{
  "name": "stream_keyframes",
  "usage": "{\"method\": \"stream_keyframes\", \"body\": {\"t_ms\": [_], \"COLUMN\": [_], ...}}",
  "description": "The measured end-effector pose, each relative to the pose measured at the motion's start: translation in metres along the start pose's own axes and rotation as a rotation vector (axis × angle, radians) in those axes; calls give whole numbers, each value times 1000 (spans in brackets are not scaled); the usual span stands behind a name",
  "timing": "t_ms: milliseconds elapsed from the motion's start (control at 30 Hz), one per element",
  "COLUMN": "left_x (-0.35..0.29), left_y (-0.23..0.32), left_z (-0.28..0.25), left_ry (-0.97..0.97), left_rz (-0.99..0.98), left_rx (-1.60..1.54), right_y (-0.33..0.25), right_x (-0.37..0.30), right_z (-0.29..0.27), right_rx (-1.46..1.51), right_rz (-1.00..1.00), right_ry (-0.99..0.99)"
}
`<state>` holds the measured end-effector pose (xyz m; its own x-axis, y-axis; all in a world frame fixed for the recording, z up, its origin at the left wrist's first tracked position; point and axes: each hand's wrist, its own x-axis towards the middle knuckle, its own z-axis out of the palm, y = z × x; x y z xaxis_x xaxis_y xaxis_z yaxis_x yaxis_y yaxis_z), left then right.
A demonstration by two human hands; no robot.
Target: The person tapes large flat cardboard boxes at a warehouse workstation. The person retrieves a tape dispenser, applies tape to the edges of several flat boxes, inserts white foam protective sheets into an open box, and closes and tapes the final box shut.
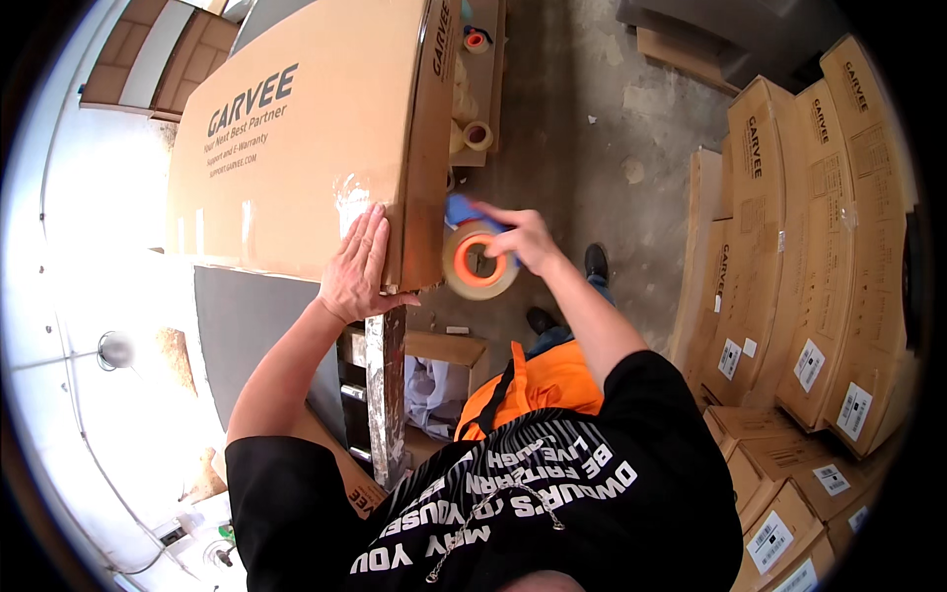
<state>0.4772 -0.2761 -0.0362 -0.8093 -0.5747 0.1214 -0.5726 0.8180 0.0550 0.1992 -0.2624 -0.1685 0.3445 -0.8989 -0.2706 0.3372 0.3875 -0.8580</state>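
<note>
A large brown cardboard box (326,118) fills the upper left, with shiny clear tape (351,197) stuck near its close right corner. My left hand (361,264) lies flat against that corner, fingers stretched out and thumb along the lower edge. Beside the box's right side, my right hand (525,240) grips a blue tape dispenser (462,209). It carries a wide roll of clear tape (490,288) on an orange core. The dispenser's blue end is close to the box side; whether it touches is unclear from this angle.
Long cardboard boxes (764,266) stand stacked along the right. Past the big box, spare tape rolls (477,136) rest on a low shelf. A worn post (386,395) and an open carton (444,347) are below my left hand. An orange bag or cloth (552,380) is by my body.
</note>
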Motion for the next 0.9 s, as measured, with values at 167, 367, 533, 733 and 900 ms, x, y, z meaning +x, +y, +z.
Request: {"method": "stream_keyframes", "body": {"t_ms": [167,367,533,733,900], "left_x": [-5,-2,-12,-10,93], "left_y": [0,0,1,10,4], "left_z": [-2,-6,-1,-16,-40], "left_ry": [-28,-40,-122,-262,-830], "left_rz": [-9,11,101,176,159], "left_rx": [-2,17,42,-42,45], "right_y": [70,67,79,-13,-90], "right_x": [-55,-36,-18,-65,-87], "right_z": [58,145,192,40,-91], "right_rx": [-292,-644,-1095,-1196,-1165], "right_rz": [-82,-22,-363,-288,-276], "right_ry": [-47,16,-342,-430,348]}}
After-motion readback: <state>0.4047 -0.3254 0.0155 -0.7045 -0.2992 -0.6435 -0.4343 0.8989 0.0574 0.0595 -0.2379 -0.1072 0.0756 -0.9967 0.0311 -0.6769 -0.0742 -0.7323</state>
